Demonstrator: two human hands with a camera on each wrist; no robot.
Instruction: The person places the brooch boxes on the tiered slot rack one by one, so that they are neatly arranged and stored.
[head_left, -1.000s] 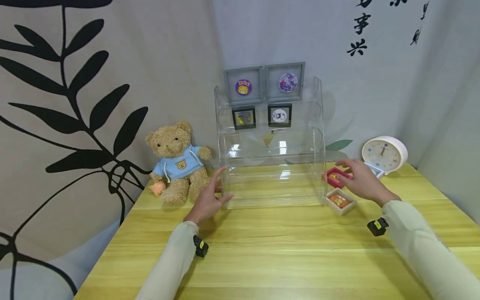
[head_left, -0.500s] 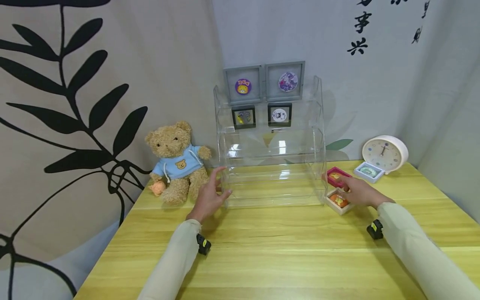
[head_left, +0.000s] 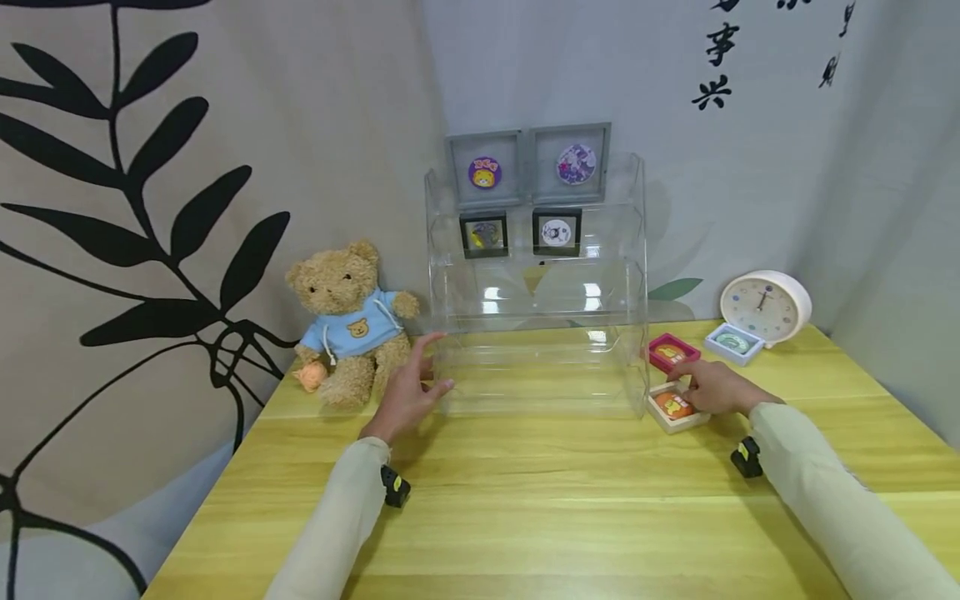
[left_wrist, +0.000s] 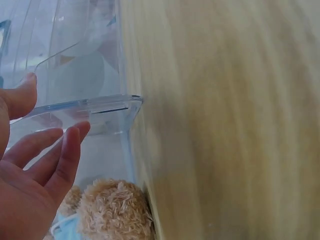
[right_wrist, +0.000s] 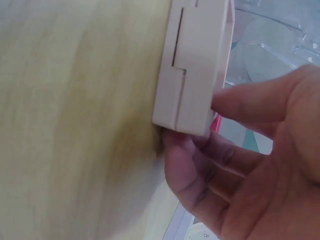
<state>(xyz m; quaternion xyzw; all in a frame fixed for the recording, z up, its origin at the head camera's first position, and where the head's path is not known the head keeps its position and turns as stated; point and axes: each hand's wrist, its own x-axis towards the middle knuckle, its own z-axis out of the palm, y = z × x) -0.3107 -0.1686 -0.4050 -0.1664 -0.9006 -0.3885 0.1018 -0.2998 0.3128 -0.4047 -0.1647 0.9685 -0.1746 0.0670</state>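
Observation:
My right hand pinches a small cream display frame with an orange picture, beside the clear rack's front right corner. In the right wrist view, the thumb lies on the frame's face, and fingertips reach under its lower edge. My left hand is at the left side of the clear acrylic tiered rack. Its thumb and fingers stand on either side of the rack's side panel; I cannot tell whether they touch it. A magenta frame lies just behind the cream one.
Grey frames stand on the rack's top tier, with black frames one tier below. A teddy bear sits left of the rack. A blue frame leans by a white clock at the right.
My right hand has come from above the magenta and blue frames to the cream frame and taken hold of it. The left hand stays by the rack, whose reflections have shifted slightly.

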